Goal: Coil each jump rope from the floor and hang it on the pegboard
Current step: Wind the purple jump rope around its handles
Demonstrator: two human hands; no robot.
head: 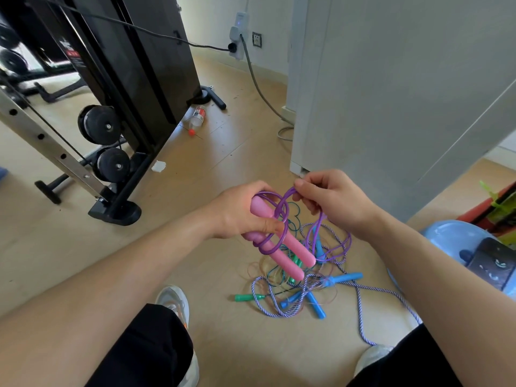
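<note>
Black-trousered knees [145,347] are flanking pale laminate flooring [83,247] beside a black gym machine [134,65]. Above tangled ropes [301,291], the left hand [240,216] is gripping 2 pink plastic handles [284,261]; the right hand [332,202] is pinching their purple cord [287,196].

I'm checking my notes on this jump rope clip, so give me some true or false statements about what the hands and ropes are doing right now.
1. The left hand grips two pink handles. True.
2. The right hand holds nothing. False: it pinches the purple cord.
3. Ropes with blue handles and green handles lie tangled on the floor. True.
4. The plastic bottle stands upright. False: it lies on its side by the gym machine.
</note>
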